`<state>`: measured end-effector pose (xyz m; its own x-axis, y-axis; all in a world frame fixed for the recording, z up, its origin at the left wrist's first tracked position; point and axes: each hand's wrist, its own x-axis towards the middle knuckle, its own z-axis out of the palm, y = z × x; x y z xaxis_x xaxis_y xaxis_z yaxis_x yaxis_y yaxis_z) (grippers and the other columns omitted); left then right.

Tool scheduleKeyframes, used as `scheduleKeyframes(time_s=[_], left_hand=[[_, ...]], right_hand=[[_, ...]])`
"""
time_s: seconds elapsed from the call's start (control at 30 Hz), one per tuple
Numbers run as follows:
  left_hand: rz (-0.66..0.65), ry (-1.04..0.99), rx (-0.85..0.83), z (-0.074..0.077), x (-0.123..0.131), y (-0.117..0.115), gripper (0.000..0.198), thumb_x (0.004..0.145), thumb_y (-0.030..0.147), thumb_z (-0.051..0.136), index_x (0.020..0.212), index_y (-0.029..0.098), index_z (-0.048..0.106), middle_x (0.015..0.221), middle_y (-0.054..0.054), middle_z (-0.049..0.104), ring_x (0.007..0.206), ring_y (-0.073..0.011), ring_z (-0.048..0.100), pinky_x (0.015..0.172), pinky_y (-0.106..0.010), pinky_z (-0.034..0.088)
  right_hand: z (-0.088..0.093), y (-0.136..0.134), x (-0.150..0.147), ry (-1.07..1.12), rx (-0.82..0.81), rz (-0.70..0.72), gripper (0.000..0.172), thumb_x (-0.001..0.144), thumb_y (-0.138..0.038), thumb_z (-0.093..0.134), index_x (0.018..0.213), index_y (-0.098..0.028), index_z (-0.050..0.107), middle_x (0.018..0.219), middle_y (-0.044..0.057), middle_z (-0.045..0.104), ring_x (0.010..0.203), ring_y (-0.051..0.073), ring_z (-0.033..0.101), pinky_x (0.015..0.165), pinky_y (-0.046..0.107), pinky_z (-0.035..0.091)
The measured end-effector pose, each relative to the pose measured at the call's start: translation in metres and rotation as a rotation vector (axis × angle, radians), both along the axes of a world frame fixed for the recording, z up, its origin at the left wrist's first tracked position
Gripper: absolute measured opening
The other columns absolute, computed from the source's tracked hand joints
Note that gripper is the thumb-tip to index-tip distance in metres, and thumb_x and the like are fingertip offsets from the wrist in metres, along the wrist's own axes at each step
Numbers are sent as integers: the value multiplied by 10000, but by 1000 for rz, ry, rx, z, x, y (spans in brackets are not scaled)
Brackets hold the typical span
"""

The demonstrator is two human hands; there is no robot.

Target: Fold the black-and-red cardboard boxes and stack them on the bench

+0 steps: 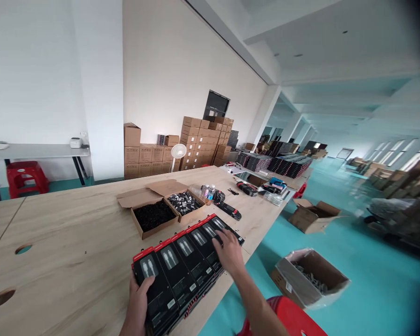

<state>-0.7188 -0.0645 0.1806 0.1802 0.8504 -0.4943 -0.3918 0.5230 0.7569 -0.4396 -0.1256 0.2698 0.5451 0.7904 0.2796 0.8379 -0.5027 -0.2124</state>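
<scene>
A row of several black retail boxes [182, 266] with red top edges and pale figure pictures lies along the near edge of the wooden table, seemingly more than one layer deep. My left hand [138, 294] grips the left end of the row, its thumb over the top face and the other fingers partly hidden along the side. On the right part of the row, my right hand [228, 249] lies with fingers spread, touching the top of the boxes. Just behind the row are an open carton of small black parts [154, 216] and another with black and silvery pieces [184, 203].
Bottles [209, 193] and black packages [229, 210] stand beyond the boxes on the table [73, 233]. A red stool [294, 319] is close by my right arm. On the floor sit a plastic-lined carton [311, 278] and an open carton [313, 215].
</scene>
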Motion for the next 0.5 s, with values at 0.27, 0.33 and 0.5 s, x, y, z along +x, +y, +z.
scheduleKeyframes(time_s=[0.27, 0.33, 0.5], left_hand=[[-53, 5, -86, 7, 3, -8, 638, 747, 327, 708, 1335, 331, 461, 970, -41, 732, 817, -276, 731, 782, -400, 563], [-64, 38, -66, 10, 9, -6, 623, 752, 328, 705, 1330, 323, 473, 1001, -49, 734, 829, -277, 731, 792, -405, 563], [-78, 144, -106, 3, 17, -1, 665, 763, 325, 687, 1375, 332, 427, 1015, -53, 732, 805, -271, 732, 785, -424, 569]], right_hand=[[-24, -13, 108, 123, -216, -64, 516, 977, -425, 333, 1452, -256, 438, 1535, 66, 401, 1404, 262, 352, 1081, 441, 349], [-32, -12, 118, 132, -226, -48, 527, 989, -416, 300, 1472, -234, 406, 1545, 78, 384, 1419, 249, 328, 1099, 417, 321], [-35, -12, 129, 136, -249, -11, 535, 991, -439, 306, 1475, -232, 400, 1551, 78, 371, 1429, 251, 302, 1122, 412, 284]])
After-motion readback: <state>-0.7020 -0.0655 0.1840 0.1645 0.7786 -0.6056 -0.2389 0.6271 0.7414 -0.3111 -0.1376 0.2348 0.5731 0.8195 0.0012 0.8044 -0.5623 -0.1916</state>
